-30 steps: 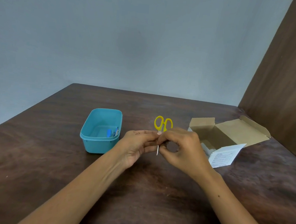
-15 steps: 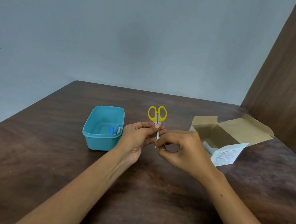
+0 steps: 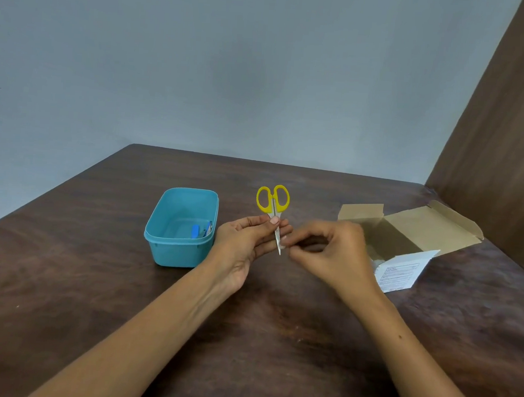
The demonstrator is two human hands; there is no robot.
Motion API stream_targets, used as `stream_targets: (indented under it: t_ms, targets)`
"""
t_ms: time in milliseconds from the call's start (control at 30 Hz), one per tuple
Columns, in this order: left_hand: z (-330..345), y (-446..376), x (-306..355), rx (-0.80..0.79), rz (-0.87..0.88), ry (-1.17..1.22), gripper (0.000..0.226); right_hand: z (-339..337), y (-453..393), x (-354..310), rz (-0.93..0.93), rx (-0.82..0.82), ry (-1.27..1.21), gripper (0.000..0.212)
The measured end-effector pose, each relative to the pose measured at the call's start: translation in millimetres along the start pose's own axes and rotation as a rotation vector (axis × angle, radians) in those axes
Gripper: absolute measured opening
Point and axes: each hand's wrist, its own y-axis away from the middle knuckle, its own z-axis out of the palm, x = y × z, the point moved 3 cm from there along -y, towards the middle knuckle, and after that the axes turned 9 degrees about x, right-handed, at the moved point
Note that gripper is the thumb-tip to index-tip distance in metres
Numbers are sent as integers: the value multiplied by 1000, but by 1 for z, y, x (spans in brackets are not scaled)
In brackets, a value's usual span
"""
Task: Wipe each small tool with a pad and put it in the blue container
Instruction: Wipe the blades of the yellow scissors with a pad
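Left hand [image 3: 249, 240] pinches the light, rigid yellow-handled steel scissors [image 3: 273, 209] at the pivot, blades pointing 6 o'clock, while right hand [image 3: 328, 251] pinches a white pad [image 3: 282, 246] against the slippery, sharp tip.

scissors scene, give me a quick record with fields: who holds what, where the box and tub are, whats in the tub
scissors: yellow-handled scissors, upright, handles up, blades closed and pointing down
left hand: left hand pinches the blades just under the handles
right hand: right hand pinches a small white pad against the lower blades
tub: blue tub on the table, left of the left hand
tub contents: small tools with blue parts; their kind is too small to tell
box: open cardboard box, behind and right of the right hand
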Motion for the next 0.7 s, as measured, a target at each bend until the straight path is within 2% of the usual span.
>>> stream_targets:
  t_ms: [67, 167, 333, 500, 700]
  targets:
    - [1, -1, 0, -20, -27, 18, 22, -8, -3, 4, 138, 161, -101, 22]
    - [3, 0, -3, -66, -97, -34, 19, -10, -2, 7, 257, 257, -188, 24]
    - [3, -2, -6, -74, -121, -53, 10, 4, 2, 5, 434, 120, -436, 14]
    - [1, -5, -3, -144, -178, 14, 13, 6, 5, 6, 586, -64, -526, 14]
    - [3, -2, -6, -148, -219, 53, 10, 7, 5, 6, 630, 42, -636, 15]
